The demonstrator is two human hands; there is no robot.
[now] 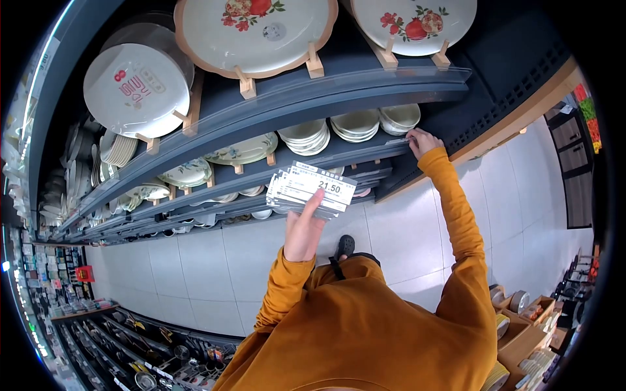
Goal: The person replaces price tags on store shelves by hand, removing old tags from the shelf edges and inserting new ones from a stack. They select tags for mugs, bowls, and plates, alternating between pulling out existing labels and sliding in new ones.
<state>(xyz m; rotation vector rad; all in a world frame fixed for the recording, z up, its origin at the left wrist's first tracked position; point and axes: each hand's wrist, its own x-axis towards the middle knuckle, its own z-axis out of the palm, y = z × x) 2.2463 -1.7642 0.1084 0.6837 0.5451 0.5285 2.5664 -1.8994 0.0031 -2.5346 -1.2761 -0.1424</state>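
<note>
A fanned stack of white price tags (pixel 312 190) is gripped in my left hand (pixel 305 228), with the thumb pressed across the top tag, which reads 21.50. My right hand (pixel 425 142) reaches to the right end of a dark shelf's front edge (pixel 385 151). Its fingers are bent in against the label strip there, and whatever they pinch is too small to make out. Just behind that hand stands a stack of bowls (pixel 399 118). Two more bowl stacks, the middle bowls (pixel 355 125) and the left bowls (pixel 304 135), line the same shelf.
Large decorated plates (pixel 261 49) stand on wooden holders on the upper shelf, behind a clear front rail (pixel 313 96). A wood-edged side panel (pixel 508 107) bounds the shelving on the right. Kitchen utensils (pixel 182 352) hang lower left; boxed dishes (pixel 525 326) sit lower right.
</note>
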